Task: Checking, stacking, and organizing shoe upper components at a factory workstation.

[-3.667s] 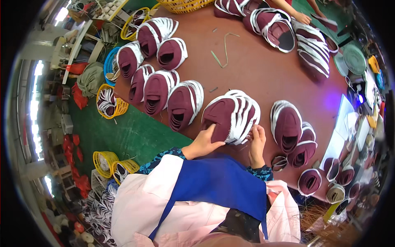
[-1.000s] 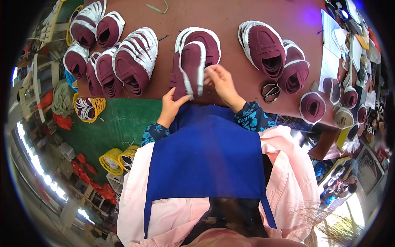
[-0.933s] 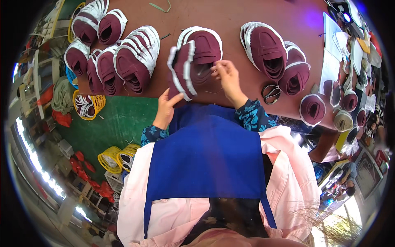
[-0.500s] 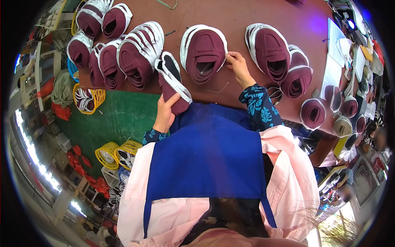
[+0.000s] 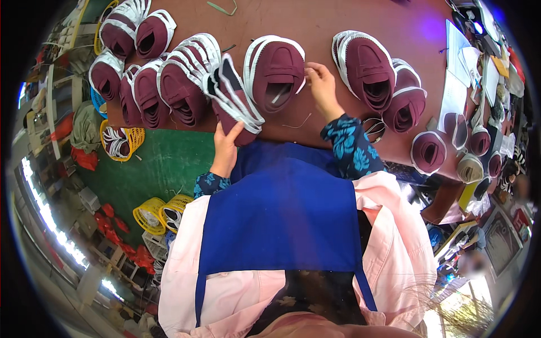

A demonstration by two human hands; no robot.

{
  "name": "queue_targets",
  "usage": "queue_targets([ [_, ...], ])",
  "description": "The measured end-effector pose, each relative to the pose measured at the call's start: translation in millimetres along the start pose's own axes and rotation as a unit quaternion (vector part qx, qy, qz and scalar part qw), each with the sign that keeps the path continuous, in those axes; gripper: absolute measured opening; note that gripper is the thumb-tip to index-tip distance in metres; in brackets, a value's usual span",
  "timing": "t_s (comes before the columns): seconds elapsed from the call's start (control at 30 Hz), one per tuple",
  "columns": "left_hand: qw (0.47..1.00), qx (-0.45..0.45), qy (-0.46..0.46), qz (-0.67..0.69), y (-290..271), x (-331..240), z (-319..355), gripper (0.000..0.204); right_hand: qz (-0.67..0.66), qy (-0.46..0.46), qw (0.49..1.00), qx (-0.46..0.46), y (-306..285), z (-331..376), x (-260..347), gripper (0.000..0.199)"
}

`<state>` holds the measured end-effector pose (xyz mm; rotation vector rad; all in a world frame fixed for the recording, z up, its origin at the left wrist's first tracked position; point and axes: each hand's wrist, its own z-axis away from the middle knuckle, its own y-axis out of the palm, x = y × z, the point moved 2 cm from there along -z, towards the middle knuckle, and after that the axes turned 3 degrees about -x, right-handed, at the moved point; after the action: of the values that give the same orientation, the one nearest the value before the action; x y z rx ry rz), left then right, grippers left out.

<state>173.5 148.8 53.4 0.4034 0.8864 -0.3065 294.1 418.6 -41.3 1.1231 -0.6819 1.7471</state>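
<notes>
In my left hand is a small bundle of maroon shoe uppers with white edging, gripped at the near end between thumb and fingers and tilted on its side. Its far end leans close to a row of stacked uppers. My right hand is at the right edge of the middle stack of maroon uppers, fingers slightly curled and apart; I cannot tell whether the tips touch it. That stack shows a few white rims and lies on the brown tabletop.
Nested uppers line the table's left side. More stacks lie to the right, beside a loose cord. A yellow basket holding pieces stands below the left table edge, over green floor. Papers lie at the right.
The bundle in my left hand shows more white rims and has tilted further toward the row. The middle stack shows fewer layers. My right fingers have come off its edge and loosened.
</notes>
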Motion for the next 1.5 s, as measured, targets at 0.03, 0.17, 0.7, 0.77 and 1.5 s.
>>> queue_targets([
  [0.03, 0.998, -0.008, -0.046, 0.051, -2.7, -5.7, -0.3, 0.048, 0.034, 0.012, 0.999, -0.011, -8.9, -16.2, -16.6, 0.028],
  [0.17, 0.996, -0.003, -0.072, 0.044, -18.3, -8.4, 4.4, 0.048, 0.016, 0.139, 0.985, 0.099, -1.0, -23.9, -1.0, 0.034],
  [0.7, 0.909, 0.086, 0.174, -0.367, 25.6, 2.0, 4.0, 0.045, -0.038, 0.014, 0.995, 0.096, 54.1, 66.5, 45.8, 0.018],
  [0.77, 0.949, 0.053, 0.124, -0.286, 23.0, 8.5, -1.1, 0.046, -0.021, 0.026, 0.990, 0.136, 56.1, 64.5, 46.7, 0.015],
  [1.5, 0.999, 0.007, -0.021, -0.035, -5.6, -9.9, 5.3, 0.047, 0.017, 0.045, 0.998, 0.050, 16.6, -5.0, 9.3, 0.018],
])
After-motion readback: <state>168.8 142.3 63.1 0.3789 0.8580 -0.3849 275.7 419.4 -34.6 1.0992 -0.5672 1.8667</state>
